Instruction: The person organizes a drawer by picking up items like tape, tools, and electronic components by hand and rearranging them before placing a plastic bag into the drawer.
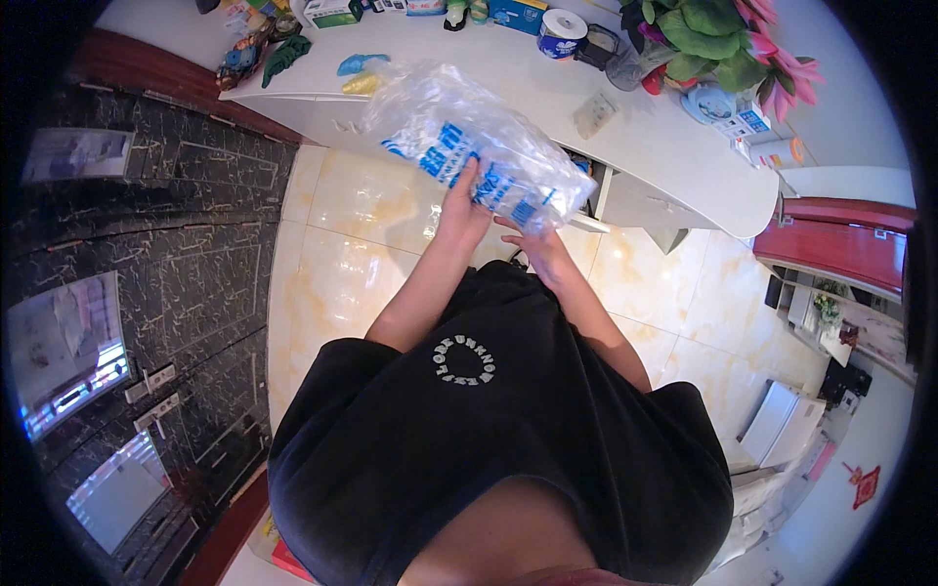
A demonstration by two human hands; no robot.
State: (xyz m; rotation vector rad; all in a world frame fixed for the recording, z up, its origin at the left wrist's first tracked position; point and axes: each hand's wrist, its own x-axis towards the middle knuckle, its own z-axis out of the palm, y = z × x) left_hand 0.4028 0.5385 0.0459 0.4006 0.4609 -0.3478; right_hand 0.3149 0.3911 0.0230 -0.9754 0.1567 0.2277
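A clear, crinkled plastic bag [469, 102] with blue printing spans the space between the white counter and my body. My left hand [465, 209] grips its near edge, thumb on top over the printing and the other fingers hidden beneath. At the bag's lower right corner is my right hand [538, 249], partly covered by the plastic. Two of its fingers point left, apart from each other; whether it grips the bag is unclear. Beyond the bag's left end lie a blue crumpled bundle [363, 64] and a yellow one [360, 83].
An open drawer [602, 194] juts from the white counter [659, 154] at the right. On the counter are a small clear packet [595, 113], a paper roll [563, 34], a glass vase [630, 69] and pink artificial flowers [795, 73]. Dark marbled doors [212, 256] line the left.
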